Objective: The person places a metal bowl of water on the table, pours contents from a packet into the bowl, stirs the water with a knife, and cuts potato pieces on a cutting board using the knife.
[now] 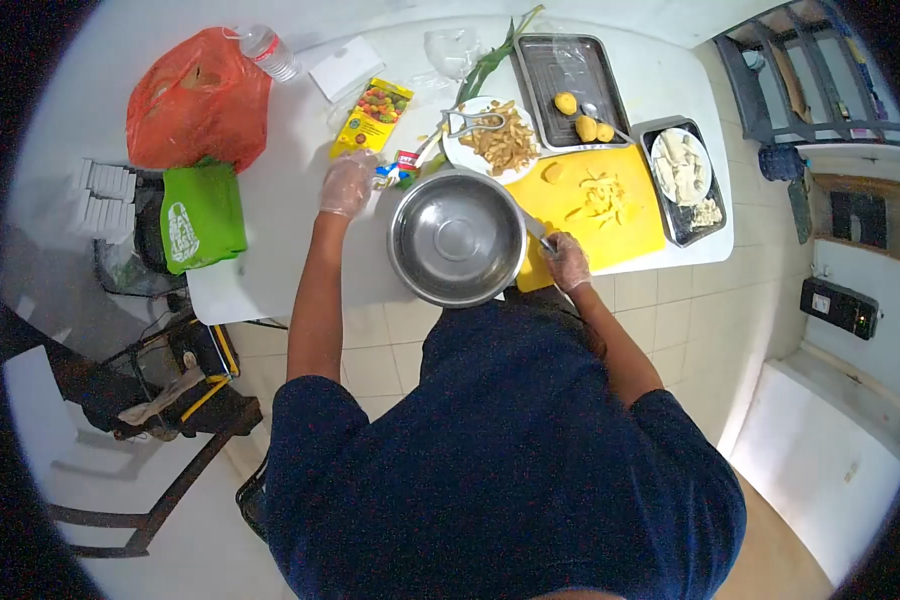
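Observation:
A clear plastic glove covers my left hand (350, 183), which is at the lower end of a yellow packet (373, 117); its fingers are too blurred to read. My right hand (567, 262), also gloved, is closed around the handle of a knife (537, 231) at the bowl's right side. Between my hands stands a steel bowl (457, 240) with nothing visible inside. Cut yellow strips (604, 197) lie on the yellow cutting board (642, 212). Behind the bowl, a white plate (462, 158) bears brown peelings (507, 146) and a peeler (470, 123).
A dark tray (615, 85) holds peeled potatoes (586, 128). Another tray (678, 226) carries a plate of pale pieces (682, 170). On the left are a red bag (198, 105), a green bag (203, 220) and a plastic bottle (268, 52).

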`<state>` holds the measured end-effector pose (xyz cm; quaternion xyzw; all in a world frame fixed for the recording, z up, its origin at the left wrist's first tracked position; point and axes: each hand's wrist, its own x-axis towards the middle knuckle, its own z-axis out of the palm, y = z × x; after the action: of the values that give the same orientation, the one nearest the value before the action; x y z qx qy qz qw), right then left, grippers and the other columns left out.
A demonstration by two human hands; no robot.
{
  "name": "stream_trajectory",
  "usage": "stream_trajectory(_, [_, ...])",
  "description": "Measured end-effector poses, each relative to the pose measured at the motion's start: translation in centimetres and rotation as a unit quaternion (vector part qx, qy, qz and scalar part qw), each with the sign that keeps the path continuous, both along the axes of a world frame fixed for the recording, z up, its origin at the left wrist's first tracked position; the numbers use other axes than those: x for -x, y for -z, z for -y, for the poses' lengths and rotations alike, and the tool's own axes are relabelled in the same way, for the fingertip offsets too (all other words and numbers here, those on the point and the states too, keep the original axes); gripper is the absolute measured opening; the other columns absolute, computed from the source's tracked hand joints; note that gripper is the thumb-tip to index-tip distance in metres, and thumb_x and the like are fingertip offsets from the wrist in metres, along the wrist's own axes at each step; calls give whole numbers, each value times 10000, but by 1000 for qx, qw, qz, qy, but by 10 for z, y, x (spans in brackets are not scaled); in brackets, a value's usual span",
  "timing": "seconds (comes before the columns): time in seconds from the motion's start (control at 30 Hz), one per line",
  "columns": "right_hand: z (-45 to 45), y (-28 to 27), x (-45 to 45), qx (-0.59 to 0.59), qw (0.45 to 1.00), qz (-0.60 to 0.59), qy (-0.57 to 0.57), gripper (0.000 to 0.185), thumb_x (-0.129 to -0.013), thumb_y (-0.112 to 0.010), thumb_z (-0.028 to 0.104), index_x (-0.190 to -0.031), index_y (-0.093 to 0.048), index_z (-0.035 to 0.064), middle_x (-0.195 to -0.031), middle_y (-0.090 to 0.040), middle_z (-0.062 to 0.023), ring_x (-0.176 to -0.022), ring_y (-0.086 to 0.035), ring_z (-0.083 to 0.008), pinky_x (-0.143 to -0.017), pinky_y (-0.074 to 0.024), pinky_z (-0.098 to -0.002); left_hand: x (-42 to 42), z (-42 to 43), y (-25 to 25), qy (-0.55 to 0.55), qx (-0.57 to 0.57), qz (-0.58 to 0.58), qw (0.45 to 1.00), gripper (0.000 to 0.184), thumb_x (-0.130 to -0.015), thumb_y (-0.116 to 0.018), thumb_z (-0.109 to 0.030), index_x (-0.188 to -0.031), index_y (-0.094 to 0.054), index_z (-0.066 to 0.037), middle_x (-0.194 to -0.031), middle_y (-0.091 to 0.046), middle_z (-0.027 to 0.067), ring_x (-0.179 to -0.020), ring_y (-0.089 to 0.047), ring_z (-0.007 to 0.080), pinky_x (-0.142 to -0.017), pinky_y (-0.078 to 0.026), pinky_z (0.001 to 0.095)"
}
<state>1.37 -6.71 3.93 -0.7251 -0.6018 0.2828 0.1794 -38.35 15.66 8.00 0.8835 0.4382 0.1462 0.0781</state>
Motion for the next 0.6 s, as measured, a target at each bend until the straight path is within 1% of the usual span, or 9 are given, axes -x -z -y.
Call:
stream_trajectory(0.03, [0, 0, 0, 3, 1000, 11, 4, 219, -768, -651, 223, -879, -585, 46, -852, -595, -152, -834, -577, -328, -736, -457, -408, 0, 3, -4, 0, -17, 42, 999, 159, -760, -541, -116, -884, -640, -101, -793, -592, 149, -782, -580, 334, -713, -464, 434])
stream_trajectory(0.13, [-5, 8, 3, 46, 998, 47, 5, 224, -766, -653, 241, -868, -586, 54, -865, -593, -147, -859, -567, -326, -748, -450, -410, -6, 11, -30, -52, 11, -61, 997, 180, -758, -556, -120, -918, -634, -97, -807, -584, 134, -809, -572, 327, -718, -463, 434])
stream_trajectory(0.23, [-7, 22, 5, 41, 999, 7, 10, 228, -769, -646, 257, -866, -588, 60, -876, -593, -151, -868, -563, -331, -758, -446, -418, -17, 26, -69, -83, -15, -13, 996, 160, -757, -567, -101, -908, -616, -87, -858, -575, 124, -838, -558, 327, -706, -465, 435])
stream_trajectory(0.33, [-6, 31, 5, 6, 1000, 3, -3, 245, -763, -647, 275, -868, -591, 60, -880, -592, -160, -863, -562, -340, -759, -445, -423, -19, 29, -77, -85, -55, 10, 995, 136, -759, -574, -76, -892, -601, -74, -912, -566, 114, -852, -544, 332, -702, -467, 434])
stream_trajectory(0.43, [-9, 29, 6, 39, 999, 25, 3, 262, -750, -657, 282, -875, -590, 61, -898, -594, -172, -878, -562, -346, -773, -445, -427, -31, 43, -86, -91, -83, 40, 992, 120, -770, -551, -51, -881, -592, -67, -918, -564, 117, -878, -548, 319, -729, -471, 421])
stream_trajectory(0.53, [-15, 20, 5, 85, 996, 27, -5, 300, -738, -665, 291, -910, -590, 58, -918, -596, -182, -879, -571, -351, -783, -449, -428, -46, 58, -93, -111, 20, 79, 991, 134, -768, -536, -33, -887, -592, -61, -928, -564, 118, -913, -550, 300, -757, -474, 403])
stream_trajectory(0.6, [-19, 7, 1, 80, 996, 33, -19, 299, -738, -675, 276, -918, -595, 50, -906, -600, -179, -873, -577, -350, -788, -454, -427, -64, 72, -105, -99, 15, 106, 989, 151, -759, -529, -18, -892, -587, -61, -927, -560, 130, -907, -555, 304, -755, -478, 405])
